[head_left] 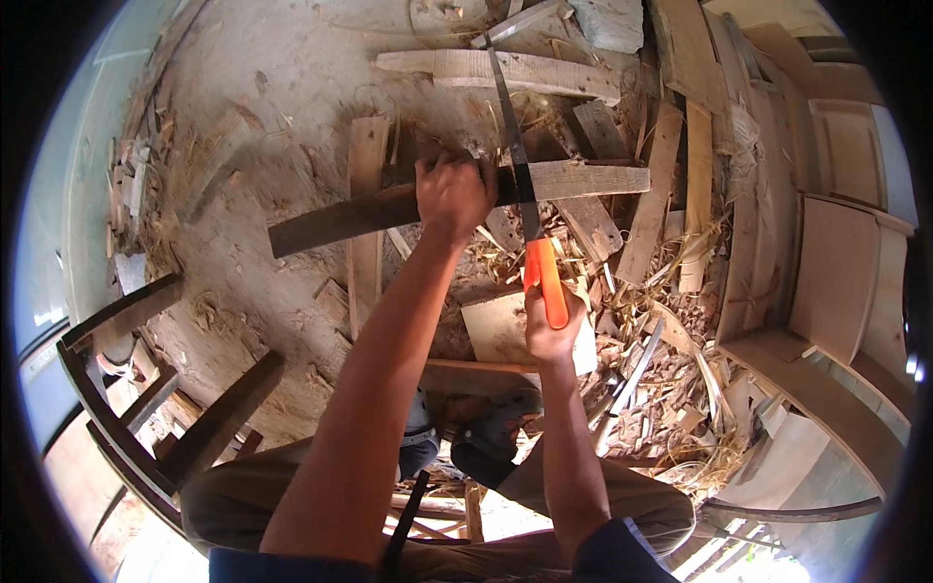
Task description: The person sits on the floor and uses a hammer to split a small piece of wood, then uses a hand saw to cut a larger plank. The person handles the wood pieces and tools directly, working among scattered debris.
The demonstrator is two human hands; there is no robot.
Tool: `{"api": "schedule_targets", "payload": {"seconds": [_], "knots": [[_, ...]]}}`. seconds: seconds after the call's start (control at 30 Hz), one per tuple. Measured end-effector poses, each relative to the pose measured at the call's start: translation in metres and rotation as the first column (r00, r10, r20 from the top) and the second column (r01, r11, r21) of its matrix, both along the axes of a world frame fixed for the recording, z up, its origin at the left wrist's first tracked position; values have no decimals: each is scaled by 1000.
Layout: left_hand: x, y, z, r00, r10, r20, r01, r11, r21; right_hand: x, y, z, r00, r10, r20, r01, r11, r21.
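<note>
Orange-handled saw [530,194] gripped in right hand [550,330], fingers wrapped shut on the handle, blade crossing a long wooden plank [330,219]. Left hand [453,192] clamps the plank, fingers curled over it. Plank lies across scrap boards [505,70] and shavings on the floor [282,97].

A single head-worn fisheye view looks steeply down from above the person's own lap, with both forearms entering from the lower edge and reaching up the frame. It sits close over the work, and straight boards bend toward the dark, probably vignetted, rim.
</note>
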State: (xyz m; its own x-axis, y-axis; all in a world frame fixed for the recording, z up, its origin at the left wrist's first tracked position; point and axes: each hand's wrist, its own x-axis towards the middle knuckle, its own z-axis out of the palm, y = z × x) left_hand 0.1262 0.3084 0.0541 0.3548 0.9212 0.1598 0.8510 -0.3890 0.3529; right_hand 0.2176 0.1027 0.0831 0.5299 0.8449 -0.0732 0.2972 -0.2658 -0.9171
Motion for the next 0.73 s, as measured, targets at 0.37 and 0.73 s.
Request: {"api": "schedule_targets", "payload": {"seconds": [0.37, 0.73], "knots": [[1, 3, -6, 1000, -3, -24, 2, 998, -58, 14, -10, 2, 989, 7, -151, -13, 999, -43], [-3, 0, -7, 996, -55, -66, 43, 984, -172, -11, 16, 24, 975, 125, -182, -94, 981, 170]]}}
